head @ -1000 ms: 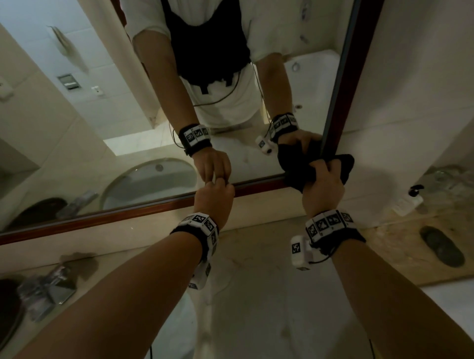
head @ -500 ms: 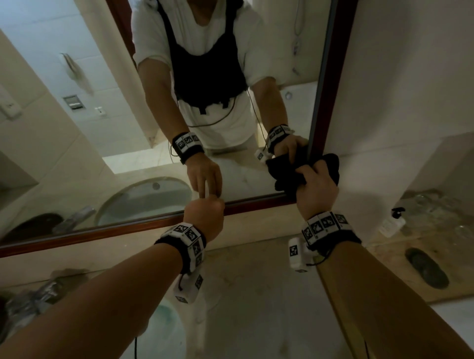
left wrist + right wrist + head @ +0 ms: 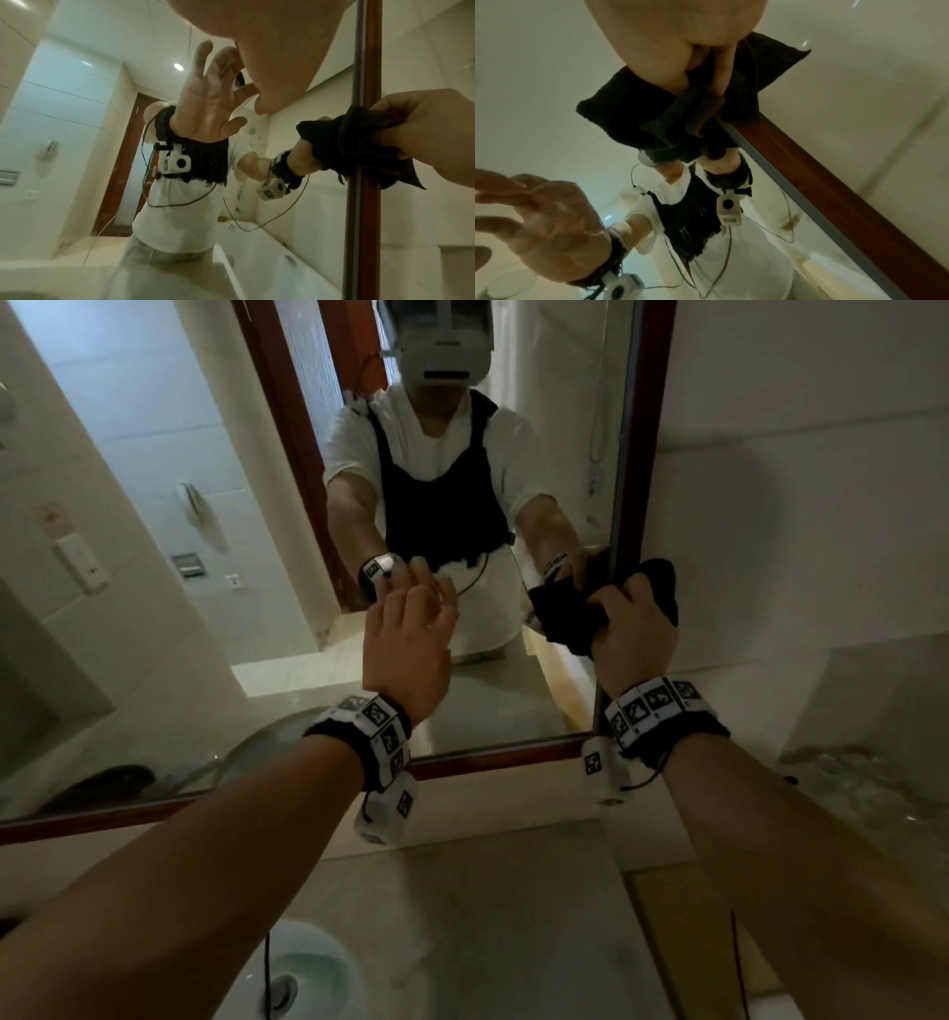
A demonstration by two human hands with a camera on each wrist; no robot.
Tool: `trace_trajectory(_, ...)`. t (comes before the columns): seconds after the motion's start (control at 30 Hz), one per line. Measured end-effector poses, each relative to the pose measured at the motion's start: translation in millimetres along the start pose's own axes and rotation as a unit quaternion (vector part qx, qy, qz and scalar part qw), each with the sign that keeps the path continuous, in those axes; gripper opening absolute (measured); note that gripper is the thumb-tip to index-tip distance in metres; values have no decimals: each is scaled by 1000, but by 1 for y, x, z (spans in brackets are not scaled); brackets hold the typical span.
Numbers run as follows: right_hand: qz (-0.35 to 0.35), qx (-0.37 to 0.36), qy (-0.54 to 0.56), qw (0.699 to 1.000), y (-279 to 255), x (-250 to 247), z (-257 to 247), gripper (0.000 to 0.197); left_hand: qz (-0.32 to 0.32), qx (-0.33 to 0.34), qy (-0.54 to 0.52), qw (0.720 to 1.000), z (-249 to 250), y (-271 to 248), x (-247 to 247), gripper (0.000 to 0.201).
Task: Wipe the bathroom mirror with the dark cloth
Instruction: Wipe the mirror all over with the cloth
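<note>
**Wiping at the mirror's right edge**

The right hand (image 3: 629, 634) clenches the bunched cloth (image 3: 575, 613) against the mirror (image 3: 154, 531), at the glass's right edge, where part of the cloth laps over the red-brown frame (image 3: 629, 505) and onto the wall beyond. In the right wrist view the fingers (image 3: 721, 67) curl into the folds, so the grip is firm on the cloth. The left hand (image 3: 408, 639) is raised before the glass with fingers spread and relaxed, its grip released, holding nothing; whether the fingertips touch the glass cannot be told. Below lies the desk (image 3: 488, 916) with its basin (image 3: 303, 973).

Risks, as judged from this position: because the cloth is wadded and not flat, only a small patch probably meets the glass, which may leave streaks or missed bands. Straddling the frame, the cloth could snag on the raised edge and drag out of the fingers, or skip the strip of glass next to the frame. The bare left palm, if it presses the mirror, would likely leave fresh prints on the surface to be cleaned.
</note>
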State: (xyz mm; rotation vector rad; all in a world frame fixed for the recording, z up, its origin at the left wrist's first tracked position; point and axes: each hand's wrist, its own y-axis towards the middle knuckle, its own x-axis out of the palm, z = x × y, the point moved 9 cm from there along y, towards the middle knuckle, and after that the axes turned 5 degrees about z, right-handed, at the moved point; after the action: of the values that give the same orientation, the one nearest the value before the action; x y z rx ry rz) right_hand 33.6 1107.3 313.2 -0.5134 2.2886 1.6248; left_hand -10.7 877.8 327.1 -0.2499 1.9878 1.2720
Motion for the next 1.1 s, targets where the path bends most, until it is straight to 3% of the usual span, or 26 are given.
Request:
trace_trajectory(0.13,14,-8,21,1000,26,-12,-7,13,67,-23,12,997,-8,23,-28,64)
trace_trajectory(0.27,16,-26,12,999,3,-4,-2,13,72,-49,21,996,-14,36,-29,73)
trace_trajectory(0.4,-73,-14,0,997,-54,36,31,18,64,-59,45,995,-15,37,-18,78)
trace_trajectory(0.53,-173,44,15,984,-104,73,55,19,44,-59,69,995,-13,37,-9,83)
trace_trajectory(0.73,-248,89,3,965,-108,77,55,29,38,-63,81,994,-13,37,-5,85)
trace_trajectory(0.87,-241,91,9,966,-98,70,53,29,29,-63,83,994,-13,39,-6,85)
trace_trajectory(0.97,-161,54,17,985,-78,56,41,14,31,-56,84,994,-13,39,-11,79)
trace_trajectory(1.1,-115,14,-7,993,-57,43,27,9,42,-35,78,995,-19,41,-26,70)
